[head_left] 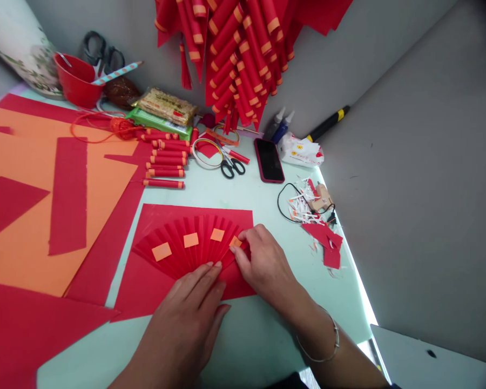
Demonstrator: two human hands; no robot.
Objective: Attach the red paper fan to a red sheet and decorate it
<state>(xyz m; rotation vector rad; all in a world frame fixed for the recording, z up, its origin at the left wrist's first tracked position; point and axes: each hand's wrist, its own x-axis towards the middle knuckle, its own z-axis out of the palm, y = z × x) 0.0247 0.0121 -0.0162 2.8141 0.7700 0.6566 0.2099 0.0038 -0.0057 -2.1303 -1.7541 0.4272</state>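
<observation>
A pleated red paper fan lies spread on a sheet of red paper in front of me. Several small orange paper pieces sit in a row across its folds. My left hand rests with fingers stretched out over the fan's lower middle. At the fan's right end, my right hand has thumb and forefinger closed on the rightmost orange paper piece, against the folds. My palm and other fingers hide part of that end.
Rolled red paper tubes, small scissors and a phone lie behind the fan. Paper scraps and a glue gun are right. Orange sheets cover the left. Red paper firecrackers hang at the wall.
</observation>
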